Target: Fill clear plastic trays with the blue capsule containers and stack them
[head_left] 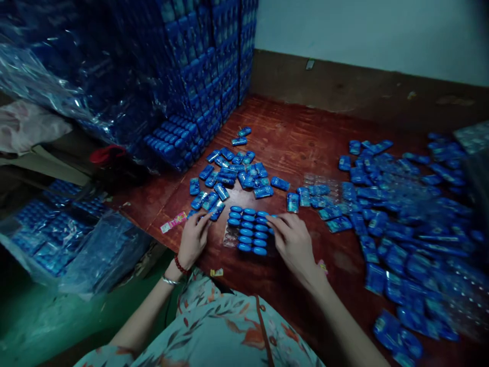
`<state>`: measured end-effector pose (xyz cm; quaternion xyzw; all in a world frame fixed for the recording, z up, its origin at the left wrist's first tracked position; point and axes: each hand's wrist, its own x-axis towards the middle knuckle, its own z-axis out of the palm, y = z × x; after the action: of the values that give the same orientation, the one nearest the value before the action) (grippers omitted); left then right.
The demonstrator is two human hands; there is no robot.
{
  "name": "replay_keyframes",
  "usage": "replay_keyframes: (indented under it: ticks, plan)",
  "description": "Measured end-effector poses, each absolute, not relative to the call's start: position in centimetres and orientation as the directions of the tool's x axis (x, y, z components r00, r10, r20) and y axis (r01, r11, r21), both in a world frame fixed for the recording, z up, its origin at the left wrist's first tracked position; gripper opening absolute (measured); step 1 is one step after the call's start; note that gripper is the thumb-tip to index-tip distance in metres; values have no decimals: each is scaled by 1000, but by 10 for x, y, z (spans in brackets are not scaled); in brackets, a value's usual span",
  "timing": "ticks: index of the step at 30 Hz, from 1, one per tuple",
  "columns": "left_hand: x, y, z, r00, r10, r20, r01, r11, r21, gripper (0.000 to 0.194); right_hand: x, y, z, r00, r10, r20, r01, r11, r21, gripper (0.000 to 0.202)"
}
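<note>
In front of me on the table, small glossy blue cases (pixel 248 226) stand on edge in rows in a clear plastic tray (pixel 230 237). Bare slots show on the tray's left side. My right hand (pixel 292 239) is at the tray's right edge, its fingers closed on a blue case (pixel 271 230) at the end of a row. To the left of the tray, my left hand (pixel 194 237) has its fingers bent together at a blue case (pixel 195 215), partly hidden behind them. Just beyond lie several loose blue cases (pixel 220 191) with printed labels.
A large heap of blue cases (pixel 397 255) and clear trays covers the table's right side. Tall wrapped stacks of blue cases (pixel 202 61) rise at the back left. Below the left edge sits a plastic-wrapped pack (pixel 49 234). A pink wrapper (pixel 173 223) lies near my left hand.
</note>
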<state>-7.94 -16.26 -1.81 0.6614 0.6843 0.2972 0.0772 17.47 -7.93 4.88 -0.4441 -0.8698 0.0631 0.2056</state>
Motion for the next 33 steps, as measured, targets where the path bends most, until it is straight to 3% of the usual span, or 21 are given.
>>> replay_keyframes:
  ticks: [3,5,10,14,16,19,21,23,25,29,33]
  plan:
    - [-103,-167,-22,-70,983,172,920,-3,392,40,121,-55,69,-827,557,76,535,822,-197,30]
    - [-112,-168,-20,-14,996,91,934,-19,356,44,77,-46,74,-911,408,-57,412,903,-124,27]
    - [-107,-172,-6,-3,984,-176,989,29,145,35,-4,-60,47,-907,382,-176,400,913,-80,21]
    - [-100,-180,-5,-49,962,-268,998,57,23,35,-10,-73,35,-910,381,-163,402,908,-118,24]
    - [-103,-183,-5,-79,972,-223,992,99,80,36,10,-74,44,-922,371,-108,384,912,-143,26]
    - [-108,-185,-1,-94,996,4,925,86,369,33,67,-78,67,-929,369,27,351,901,-254,33]
    - [-104,-181,6,-86,985,152,825,-15,564,29,117,-85,76,-828,497,259,282,769,-574,37]
    - [-91,-175,12,-55,972,229,731,-117,672,24,167,-95,75,-617,731,291,329,575,-749,27]
    - [-73,-167,12,-5,967,255,673,-186,716,23,209,-107,63,-441,863,246,427,443,-789,24]
    - [-46,-157,-8,85,944,318,643,-296,706,24,247,-127,26,-187,971,147,597,232,-768,33]
    - [-49,-156,-26,170,902,398,725,-387,569,23,243,-131,0,-188,952,241,633,305,-711,20]
